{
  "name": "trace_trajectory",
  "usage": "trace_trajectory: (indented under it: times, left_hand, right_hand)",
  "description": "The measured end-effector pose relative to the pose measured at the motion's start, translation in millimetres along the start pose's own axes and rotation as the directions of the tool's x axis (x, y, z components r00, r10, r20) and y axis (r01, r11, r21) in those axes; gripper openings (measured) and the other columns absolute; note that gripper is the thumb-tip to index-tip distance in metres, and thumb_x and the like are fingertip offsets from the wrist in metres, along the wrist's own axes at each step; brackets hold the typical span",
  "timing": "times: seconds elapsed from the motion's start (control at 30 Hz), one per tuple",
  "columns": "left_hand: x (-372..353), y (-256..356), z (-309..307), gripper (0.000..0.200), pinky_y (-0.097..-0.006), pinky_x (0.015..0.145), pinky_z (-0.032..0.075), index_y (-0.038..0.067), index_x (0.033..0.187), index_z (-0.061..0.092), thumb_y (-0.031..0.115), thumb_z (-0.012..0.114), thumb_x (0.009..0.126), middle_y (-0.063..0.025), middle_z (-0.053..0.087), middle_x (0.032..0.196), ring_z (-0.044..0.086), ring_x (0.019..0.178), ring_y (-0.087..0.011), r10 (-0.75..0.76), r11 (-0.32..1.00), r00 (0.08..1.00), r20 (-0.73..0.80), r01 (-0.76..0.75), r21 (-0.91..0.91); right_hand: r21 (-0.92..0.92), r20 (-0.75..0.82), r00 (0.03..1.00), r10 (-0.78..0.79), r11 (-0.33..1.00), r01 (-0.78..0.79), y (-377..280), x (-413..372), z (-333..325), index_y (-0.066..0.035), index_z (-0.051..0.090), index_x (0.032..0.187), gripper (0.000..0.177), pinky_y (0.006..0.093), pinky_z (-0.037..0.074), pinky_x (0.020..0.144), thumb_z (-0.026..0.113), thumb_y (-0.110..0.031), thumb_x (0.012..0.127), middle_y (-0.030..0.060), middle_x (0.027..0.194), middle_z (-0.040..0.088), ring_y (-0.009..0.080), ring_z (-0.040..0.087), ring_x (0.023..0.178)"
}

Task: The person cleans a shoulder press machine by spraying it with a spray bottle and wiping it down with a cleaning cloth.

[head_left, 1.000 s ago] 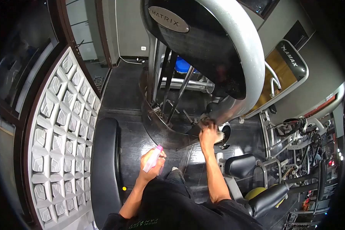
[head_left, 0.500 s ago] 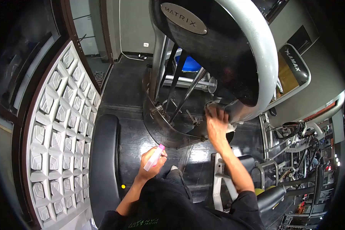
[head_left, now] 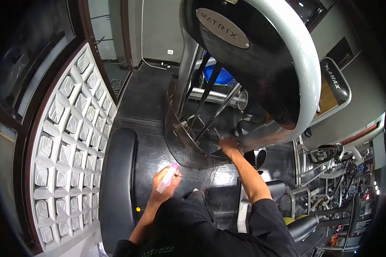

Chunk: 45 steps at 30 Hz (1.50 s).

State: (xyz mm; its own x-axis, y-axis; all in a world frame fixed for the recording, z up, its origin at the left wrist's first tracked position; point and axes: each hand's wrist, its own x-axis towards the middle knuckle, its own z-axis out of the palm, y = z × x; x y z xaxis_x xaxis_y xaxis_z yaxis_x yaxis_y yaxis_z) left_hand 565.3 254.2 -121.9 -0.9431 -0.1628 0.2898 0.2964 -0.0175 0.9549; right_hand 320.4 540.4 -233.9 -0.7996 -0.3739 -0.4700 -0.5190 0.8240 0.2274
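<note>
My left hand (head_left: 164,183) is closed around a spray bottle (head_left: 167,179) with a whitish head and a pink tip, held in front of my body. The tip points away from me, toward the gym machine. My right hand (head_left: 230,147) is stretched forward to the lower curved frame (head_left: 201,150) of the machine, which has a black shroud (head_left: 253,64) and a MATRIX plate (head_left: 222,28). Its fingers look bent and are partly hidden at the frame; whatever they hold does not show clearly.
A long black padded bench (head_left: 118,188) stands to my left beside a white patterned panel (head_left: 68,158). More gym equipment (head_left: 330,171) fills the right side. A small yellow ball-like thing (head_left: 138,209) is near the bench. A grey wall (head_left: 163,30) rises behind the machine.
My right hand has moved down and to the left, from the machine's shroud side to its lower frame. My left hand keeps the spray bottle almost in place. The view has shifted slightly.
</note>
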Motion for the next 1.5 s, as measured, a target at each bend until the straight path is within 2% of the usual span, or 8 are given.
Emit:
trace_trajectory:
  times: [0.2, 0.3, 0.67, 0.87, 1.1, 1.2, 1.4, 1.5]
  left_hand:
    - [1.9, -9.9, -1.1, 0.007, -0.0240, 0.051, 0.047, 0.001, 0.087, 0.058, -0.001, 0.062, 0.081, -0.0063, 0.063, 0.078, 0.059, 0.056, -0.0099, -0.067, 0.994, 0.997, -0.037, 0.064, -0.089]
    - [8.7, -10.7, 2.4, 0.007, -0.0245, 0.053, 0.047, 0.000, 0.087, 0.059, -0.001, 0.063, 0.081, -0.0070, 0.063, 0.079, 0.059, 0.059, -0.0102, -0.118, 0.981, 0.992, 0.036, 0.122, -0.150]
    - [14.6, 1.5, 10.6, 0.012, -0.0283, 0.068, 0.051, -0.001, 0.088, 0.061, 0.002, 0.066, 0.078, -0.0095, 0.064, 0.083, 0.065, 0.077, -0.0189, 0.035, 0.999, 0.988, 0.150, -0.035, 0.000]
    - [-9.2, 8.7, -3.8, 0.011, -0.0289, 0.067, 0.051, -0.001, 0.087, 0.060, 0.002, 0.065, 0.078, -0.0091, 0.064, 0.082, 0.064, 0.072, -0.0190, 0.010, 0.999, 0.996, 0.086, -0.013, 0.031]
    - [-11.3, 5.7, -3.8, 0.011, -0.0295, 0.065, 0.050, 0.000, 0.087, 0.060, 0.001, 0.065, 0.077, -0.0093, 0.064, 0.080, 0.064, 0.070, -0.0186, -0.109, 0.994, 0.981, 0.159, 0.110, 0.000]
    - [0.8, 9.9, 6.3, 0.011, -0.0296, 0.065, 0.050, 0.001, 0.087, 0.061, 0.001, 0.066, 0.077, -0.0090, 0.065, 0.080, 0.064, 0.070, -0.0183, -0.108, 0.994, 0.969, 0.224, 0.108, 0.013]
    - [9.0, 14.7, 27.6, 0.011, -0.0296, 0.067, 0.051, 0.000, 0.088, 0.061, 0.004, 0.066, 0.079, -0.0089, 0.065, 0.081, 0.064, 0.072, -0.0182, -0.082, 0.996, 0.943, 0.322, 0.093, -0.018]
    - [6.7, 15.6, 34.4, 0.011, -0.0295, 0.068, 0.051, 0.000, 0.088, 0.061, 0.006, 0.067, 0.081, -0.0090, 0.065, 0.082, 0.064, 0.072, -0.0179, -0.025, 0.997, 0.951, 0.308, 0.046, -0.064]
  right_hand:
    - [0.935, 0.114, 0.992, -0.051, 0.343, -0.089, 8.1, -33.2, -46.1, -0.010, 0.065, 0.110, 0.035, 0.0406, 0.052, 0.083, 0.058, -0.005, 0.076, 0.0140, 0.105, 0.067, 0.0325, 0.064, 0.098]
    - [-0.105, -0.569, 0.820, 0.069, 0.982, -0.155, 0.5, -75.8, -101.0, -0.007, 0.063, 0.110, 0.028, 0.0481, 0.048, 0.087, 0.052, -0.019, 0.087, 0.0143, 0.128, 0.053, 0.0322, 0.057, 0.111]
    - [-0.311, -0.266, 0.917, 0.297, 0.874, -0.374, 15.1, -11.0, -31.7, -0.015, 0.072, 0.094, 0.019, 0.0468, 0.037, 0.096, 0.058, -0.020, 0.083, 0.0123, 0.099, 0.066, 0.0283, 0.063, 0.101]
    - [0.163, -0.039, 0.998, 0.045, 0.986, -0.038, -0.6, 0.1, 21.0, -0.013, 0.066, 0.114, 0.033, 0.0421, 0.046, 0.092, 0.059, -0.010, 0.082, 0.0173, 0.106, 0.067, 0.0334, 0.061, 0.109]
    - [0.855, -0.311, 0.939, 0.150, 0.476, 0.207, -11.8, -114.0, -40.9, -0.009, 0.058, 0.123, 0.034, 0.0348, 0.044, 0.097, 0.054, -0.011, 0.090, 0.0169, 0.119, 0.062, 0.0281, 0.059, 0.113]
    - [0.843, -0.522, 0.794, 0.312, 0.331, 0.424, -30.8, -199.6, -120.3, -0.003, 0.059, 0.120, 0.034, 0.0329, 0.039, 0.100, 0.056, -0.003, 0.086, 0.0135, 0.119, 0.062, 0.0244, 0.056, 0.116]
    - [0.321, -0.817, -0.374, 0.439, 0.885, 0.337, -3.9, -253.7, -191.0, -0.004, 0.058, 0.118, 0.047, 0.0449, 0.037, 0.105, 0.049, 0.011, 0.074, 0.0234, 0.137, 0.043, 0.0381, 0.046, 0.125]
    - [0.252, -0.876, -0.372, 0.306, 0.950, 0.187, 11.7, -245.7, -228.2, -0.004, 0.055, 0.127, 0.042, 0.0412, 0.033, 0.108, 0.057, -0.001, 0.084, 0.0209, 0.140, 0.042, 0.0337, 0.043, 0.130]
